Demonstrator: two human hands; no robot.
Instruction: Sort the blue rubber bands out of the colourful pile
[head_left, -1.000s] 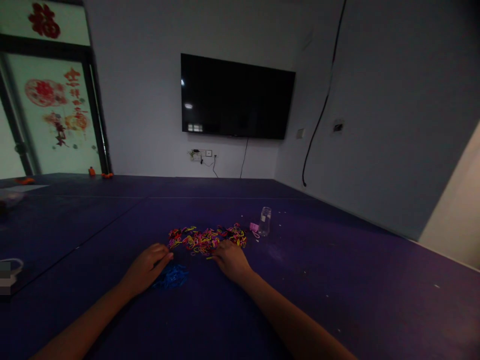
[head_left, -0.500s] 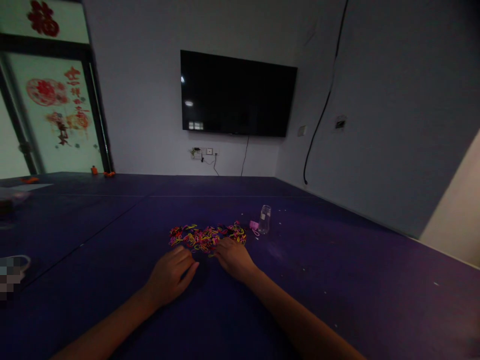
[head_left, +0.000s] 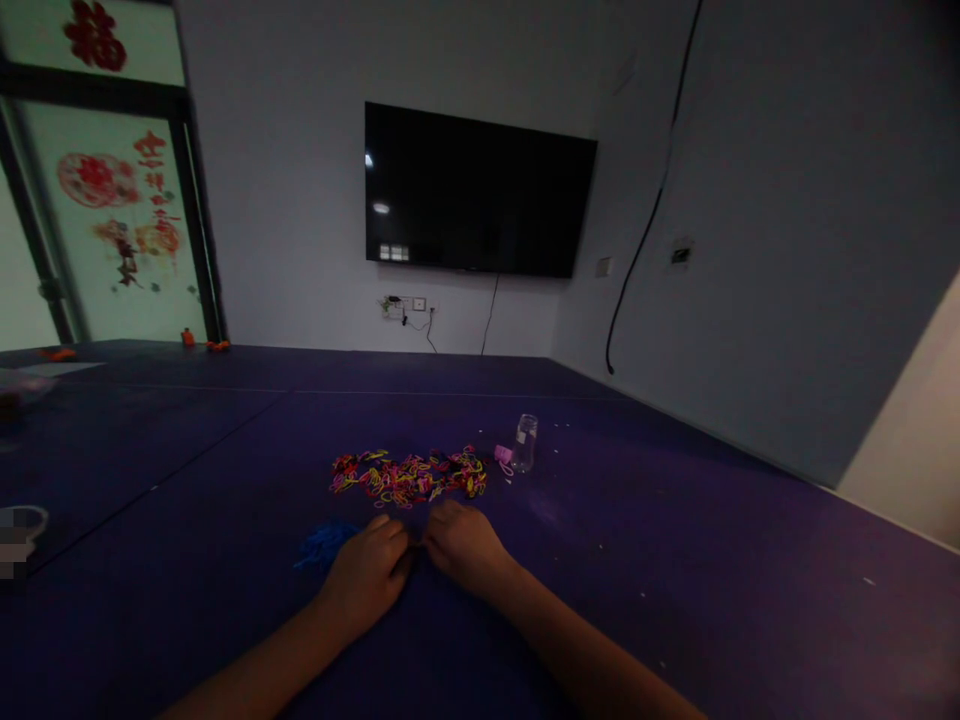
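Note:
My left hand (head_left: 373, 566) and my right hand (head_left: 466, 541) are close together in front of a loose pile of small coloured elastic bands (head_left: 405, 482). Both are closed in a pinch, with a thin, dark strand that looks like a small elastic band (head_left: 418, 545) stretched between the fingertips. A bundle of blue strands (head_left: 324, 545) lies just left of my left hand, partly covered by it. Behind the pile, to the right, a clear bottle (head_left: 526, 443) stands upright, open at the top. Beside it lies a pink cap (head_left: 503, 455).
The wide purple surface (head_left: 637, 520) has small white scraps scattered on it at the right. At the left edge lies a white looped item (head_left: 30, 520), partly blurred. A television (head_left: 480, 190) hangs on the far wall, and a black cable (head_left: 637, 255) dangles at the right.
My right hand has drawn back from the elastic-band pile. My left hand has moved right to meet it, uncovering the blue bundle. A thin strand now spans the fingertips.

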